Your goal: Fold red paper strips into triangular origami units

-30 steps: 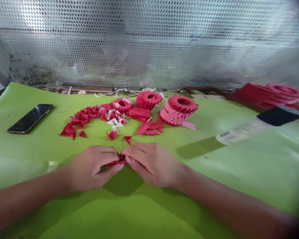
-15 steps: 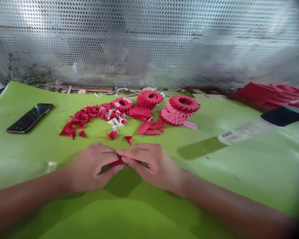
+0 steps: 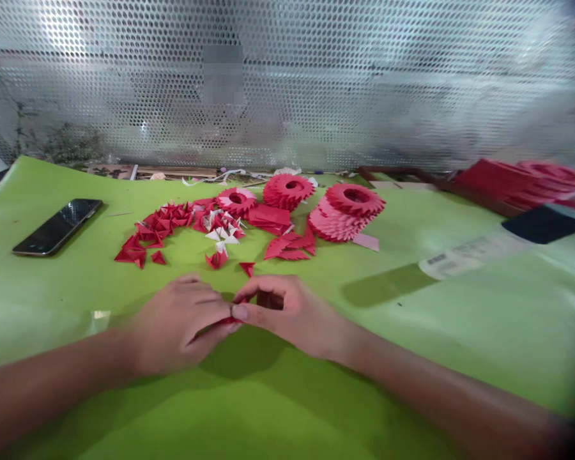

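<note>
- A small folded red paper piece (image 3: pixel 230 321) sits at lower centre of the frame, mostly hidden between the two hands
- The left hand (image 3: pixel 177 326) pinches it from the left, fingers closed together over its edge
- The right hand (image 3: pixel 287 316) pinches it from the right, its thumb (image 3: pixel 240 312) pressing on the paper and its curled fingers arched, leaving a gap under them
- Just above the hands lie loose red paper triangles (image 3: pixel 215 259), with more heaped at centre left
- Red folded paper rings (image 3: pixel 287 191) stand in stacks at upper centre
- A smartphone (image 3: pixel 57 227) lies face up at left on the green table sheet (image 3: pixel 76 306)
- A perforated metal screen (image 3: pixel 287 83) fills the top of the frame
- Stacked red paper (image 3: pixel 522 182) sits at far right
</note>
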`<state>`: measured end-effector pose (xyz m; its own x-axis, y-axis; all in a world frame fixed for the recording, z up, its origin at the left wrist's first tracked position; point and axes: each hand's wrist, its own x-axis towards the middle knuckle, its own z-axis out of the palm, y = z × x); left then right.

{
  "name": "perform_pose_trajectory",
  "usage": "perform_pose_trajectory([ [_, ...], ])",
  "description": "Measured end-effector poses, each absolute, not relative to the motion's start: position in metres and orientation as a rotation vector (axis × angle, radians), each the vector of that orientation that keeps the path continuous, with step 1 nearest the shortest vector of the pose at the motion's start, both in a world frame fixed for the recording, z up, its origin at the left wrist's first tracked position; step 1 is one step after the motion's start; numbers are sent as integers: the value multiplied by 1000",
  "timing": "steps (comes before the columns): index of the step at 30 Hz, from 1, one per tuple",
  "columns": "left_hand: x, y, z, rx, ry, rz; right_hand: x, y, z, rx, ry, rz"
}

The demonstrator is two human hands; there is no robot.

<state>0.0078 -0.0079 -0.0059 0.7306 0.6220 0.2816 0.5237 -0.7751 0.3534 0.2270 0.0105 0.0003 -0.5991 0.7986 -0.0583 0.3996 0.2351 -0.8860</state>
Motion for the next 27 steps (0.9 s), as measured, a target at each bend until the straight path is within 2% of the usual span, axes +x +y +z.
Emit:
perform_pose_trajectory([
  [12,8,-6,-6,2688,996,686,226,9,1,-1079,-2036,927],
  [16,6,-4,-5,2697,1056,690,230,9,2,-965,-2156,659],
  [22,4,-4,-4,2778,984,882,234,9,-2,-761,-2200,306],
  [27,4,-3,-3,2840,916,996,234,8,1,-696,-2186,228],
])
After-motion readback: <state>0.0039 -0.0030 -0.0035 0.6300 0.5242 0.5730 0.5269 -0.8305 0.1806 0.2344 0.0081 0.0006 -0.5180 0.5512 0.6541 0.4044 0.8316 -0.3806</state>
